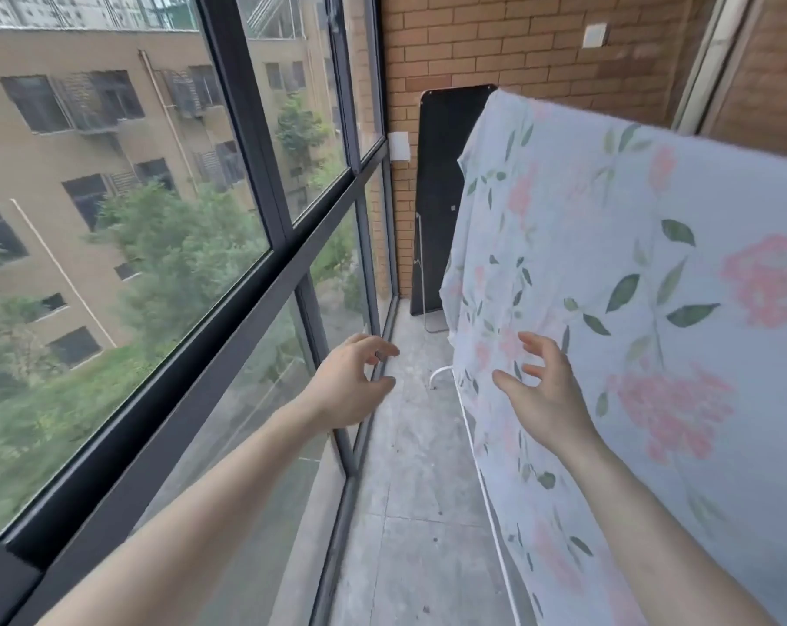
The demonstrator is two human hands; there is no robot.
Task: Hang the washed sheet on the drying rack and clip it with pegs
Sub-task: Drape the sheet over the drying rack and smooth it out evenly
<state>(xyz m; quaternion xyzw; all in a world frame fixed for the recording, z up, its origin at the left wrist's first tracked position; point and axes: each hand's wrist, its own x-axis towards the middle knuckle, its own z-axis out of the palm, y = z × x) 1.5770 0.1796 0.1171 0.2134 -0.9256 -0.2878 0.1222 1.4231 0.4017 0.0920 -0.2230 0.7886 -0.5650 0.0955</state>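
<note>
A pale blue sheet [644, 273] printed with pink flowers and green leaves hangs over the drying rack on the right, covering its top bar. Only a white foot and lower tube of the rack [445, 377] show below the cloth. My right hand [545, 395] is raised just in front of the sheet's lower left part, fingers spread and loosely bent, holding nothing. My left hand [351, 381] hovers over the floor beside the window frame, fingers relaxed and empty. I see no pegs.
A tall window with dark frames [265, 246] runs along the left. A narrow concrete floor strip [409, 490] lies between window and rack. A dark panel [441, 196] leans against the brick wall [518, 42] at the far end.
</note>
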